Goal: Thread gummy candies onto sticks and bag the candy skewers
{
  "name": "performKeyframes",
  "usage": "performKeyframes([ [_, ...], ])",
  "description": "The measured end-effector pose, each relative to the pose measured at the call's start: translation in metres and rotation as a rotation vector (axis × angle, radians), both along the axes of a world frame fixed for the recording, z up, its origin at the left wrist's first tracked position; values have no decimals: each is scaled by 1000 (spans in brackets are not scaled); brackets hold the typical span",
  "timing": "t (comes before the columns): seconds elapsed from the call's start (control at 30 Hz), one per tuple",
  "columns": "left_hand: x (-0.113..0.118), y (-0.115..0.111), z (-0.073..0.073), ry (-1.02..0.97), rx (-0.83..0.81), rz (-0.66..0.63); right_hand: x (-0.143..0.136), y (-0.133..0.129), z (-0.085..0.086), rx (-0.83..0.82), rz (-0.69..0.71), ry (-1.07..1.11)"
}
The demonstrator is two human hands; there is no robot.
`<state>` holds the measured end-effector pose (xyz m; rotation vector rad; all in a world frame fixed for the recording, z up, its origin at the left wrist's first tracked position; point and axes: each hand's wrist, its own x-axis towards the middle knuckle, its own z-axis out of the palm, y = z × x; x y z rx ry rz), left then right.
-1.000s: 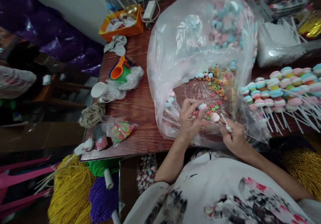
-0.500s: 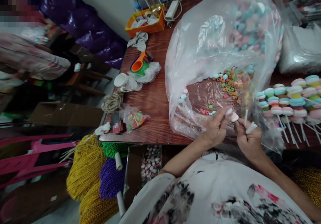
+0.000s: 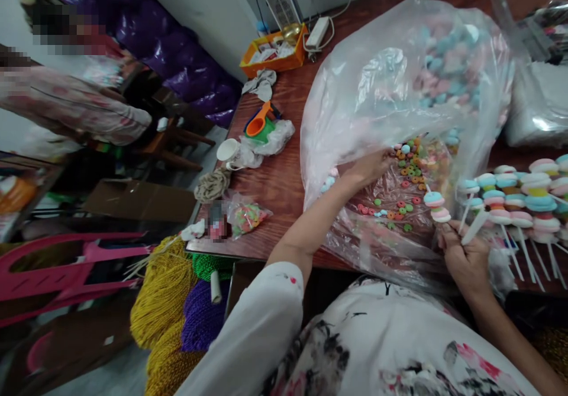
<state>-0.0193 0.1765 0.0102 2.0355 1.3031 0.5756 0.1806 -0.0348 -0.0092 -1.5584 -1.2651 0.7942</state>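
Note:
My right hand (image 3: pixel 464 257) grips a candy skewer (image 3: pixel 437 208), with pink, white and blue pieces stacked on its stick. White sticks (image 3: pixel 474 225) also poke out from between those fingers. Farther forward, my left hand (image 3: pixel 376 165) reaches into the opening of a big clear plastic bag (image 3: pixel 341 100). Its fingertips are drawn together at a heap of small coloured ring candies (image 3: pixel 410 162); whatever they pinch is too small to make out. More rings (image 3: pixel 366 209) lie scattered on the plastic nearer to me. Pink and blue marshmallow-like pieces (image 3: pixel 452 58) show through the bag's far side.
Finished skewers (image 3: pixel 528 200) lie in rows at the right. Along the left stand a white cup (image 3: pixel 228 152), an orange scoop (image 3: pixel 257 125), a small candy bag (image 3: pixel 248 217) and an orange tray (image 3: pixel 284 61). Yellow cord bundles (image 3: pixel 164 295) hang below the edge. Another person (image 3: pixel 80 106) is at far left.
My left hand has left the skewer and moved forward to the ring heap. My right hand, still gripping the skewer, has shifted slightly right, and pink and blue pieces now show on the stick.

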Motion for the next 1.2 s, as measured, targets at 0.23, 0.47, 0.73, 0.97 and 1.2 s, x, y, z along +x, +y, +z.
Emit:
performKeyframes([
  [0.23,30,9,7,288,148,-152,3,1,-4,-50,15,73],
  [0.47,11,-19,6,526,178,-251,6,0,-8,-44,86,66],
  [0.73,-30,-42,-1,-29,282,-89,5,-1,-10,-6,143,-109],
  [0.97,-27,-56,1,170,234,-160,4,-3,-10,38,146,-238],
  [1.2,-17,-81,-15,493,428,-268,1,-2,-17,230,225,-519],
])
